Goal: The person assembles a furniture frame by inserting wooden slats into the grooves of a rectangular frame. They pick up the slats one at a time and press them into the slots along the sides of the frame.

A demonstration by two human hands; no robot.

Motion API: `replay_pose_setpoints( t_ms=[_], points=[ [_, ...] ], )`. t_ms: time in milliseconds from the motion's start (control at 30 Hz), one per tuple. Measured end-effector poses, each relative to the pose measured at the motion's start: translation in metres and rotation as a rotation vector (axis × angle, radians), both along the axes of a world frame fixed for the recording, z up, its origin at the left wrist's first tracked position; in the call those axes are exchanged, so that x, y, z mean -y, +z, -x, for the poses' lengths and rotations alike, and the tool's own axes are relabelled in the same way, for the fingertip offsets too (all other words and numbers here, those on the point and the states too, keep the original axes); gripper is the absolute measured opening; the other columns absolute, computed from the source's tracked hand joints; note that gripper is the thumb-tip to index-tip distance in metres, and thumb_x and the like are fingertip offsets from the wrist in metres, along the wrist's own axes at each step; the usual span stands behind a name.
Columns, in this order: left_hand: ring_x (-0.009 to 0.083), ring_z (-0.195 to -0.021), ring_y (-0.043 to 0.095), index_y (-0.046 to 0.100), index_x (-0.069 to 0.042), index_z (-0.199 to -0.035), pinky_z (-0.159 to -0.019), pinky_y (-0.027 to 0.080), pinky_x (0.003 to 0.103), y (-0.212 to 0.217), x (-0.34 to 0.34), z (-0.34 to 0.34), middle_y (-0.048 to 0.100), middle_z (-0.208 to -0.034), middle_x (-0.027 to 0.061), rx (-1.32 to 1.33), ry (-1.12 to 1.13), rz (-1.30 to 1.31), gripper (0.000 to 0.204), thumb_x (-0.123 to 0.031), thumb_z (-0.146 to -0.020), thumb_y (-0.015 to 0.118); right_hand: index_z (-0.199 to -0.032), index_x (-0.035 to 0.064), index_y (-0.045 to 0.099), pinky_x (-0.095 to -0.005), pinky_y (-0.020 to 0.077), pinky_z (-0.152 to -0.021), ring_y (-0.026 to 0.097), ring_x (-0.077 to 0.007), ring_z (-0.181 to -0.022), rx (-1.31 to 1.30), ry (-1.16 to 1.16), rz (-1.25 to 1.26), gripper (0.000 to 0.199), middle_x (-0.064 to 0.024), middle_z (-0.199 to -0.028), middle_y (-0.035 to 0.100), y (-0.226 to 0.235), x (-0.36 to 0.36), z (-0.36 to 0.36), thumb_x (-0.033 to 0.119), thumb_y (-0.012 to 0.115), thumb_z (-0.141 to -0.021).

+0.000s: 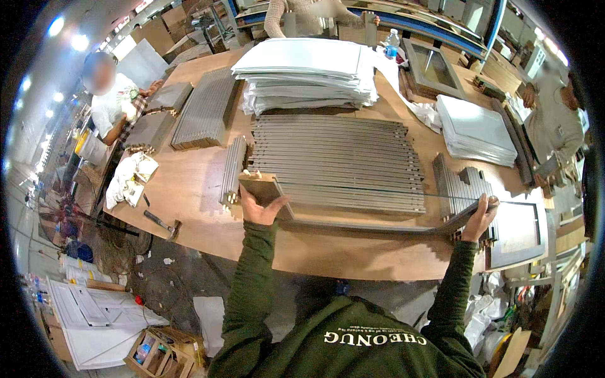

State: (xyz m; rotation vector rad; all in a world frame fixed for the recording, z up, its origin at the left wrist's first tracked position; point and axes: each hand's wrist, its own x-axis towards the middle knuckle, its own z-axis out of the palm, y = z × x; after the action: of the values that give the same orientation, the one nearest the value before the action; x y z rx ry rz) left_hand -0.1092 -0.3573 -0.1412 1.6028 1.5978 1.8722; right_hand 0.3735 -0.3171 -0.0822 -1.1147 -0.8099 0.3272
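My left hand grips a grey frame piece with pale wooden dowels standing out of its end. My right hand is closed round the opposite end of the same frame. A long grey rail joins the two sides near the table's front. Between the hands runs a thin dark line that looks like the edge of a clear pane. Beyond it lies a broad stack of grey slats. Smaller slat bundles stand by each hand, one at the left and one at the right.
White sheets are piled at the back, with another stack at the right. A hammer lies near the left edge, by a white cloth. A finished-looking frame is at right. Other people stand left, right and behind the table.
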Motion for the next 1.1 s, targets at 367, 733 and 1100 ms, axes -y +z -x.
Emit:
replay_pose_setpoints(
  t_ms=[367, 733, 1100],
  points=[
    [0.0196, -0.085, 0.056, 0.039, -0.002, -0.112, -0.073, 0.052, 0.033, 0.009, 0.002, 0.022, 0.054, -0.097, 0.0077, 0.290, -0.187, 0.030, 0.072, -0.022, -0.058, 0.083, -0.091, 0.0088, 0.038, -0.0226, 0.0306, -0.072, 0.030, -0.0087, -0.074, 0.055, 0.053, 0.010, 0.019, 0.0028, -0.081, 0.031, 0.002, -0.001, 0.003, 0.022, 0.051, -0.089],
    [0.0263, -0.084, 0.058, 0.045, -0.009, -0.110, -0.066, 0.053, 0.039, -0.011, 0.007, -0.009, 0.057, -0.098, 0.0113, 0.417, -0.177, 0.011, 0.052, -0.041, -0.073, 0.064, -0.088, 0.0098, 0.036, -0.0225, 0.0234, -0.080, 0.031, -0.0135, -0.080, 0.087, -0.146, 0.065, 0.022, -0.0007, -0.085, 0.032, -0.003, -0.002, 0.001, 0.026, 0.051, -0.085],
    [0.0300, -0.081, 0.060, 0.048, -0.008, -0.099, -0.065, 0.053, 0.045, 0.065, 0.011, -0.010, 0.060, -0.092, 0.0118, 0.427, -0.289, -0.091, 0.046, -0.045, -0.075, 0.062, -0.096, 0.0072, 0.041, -0.0324, 0.0298, -0.085, 0.036, -0.0173, -0.085, 0.177, -0.195, 0.030, 0.032, -0.0024, -0.087, 0.036, -0.017, 0.002, -0.015, 0.034, 0.053, -0.083]
  ],
)
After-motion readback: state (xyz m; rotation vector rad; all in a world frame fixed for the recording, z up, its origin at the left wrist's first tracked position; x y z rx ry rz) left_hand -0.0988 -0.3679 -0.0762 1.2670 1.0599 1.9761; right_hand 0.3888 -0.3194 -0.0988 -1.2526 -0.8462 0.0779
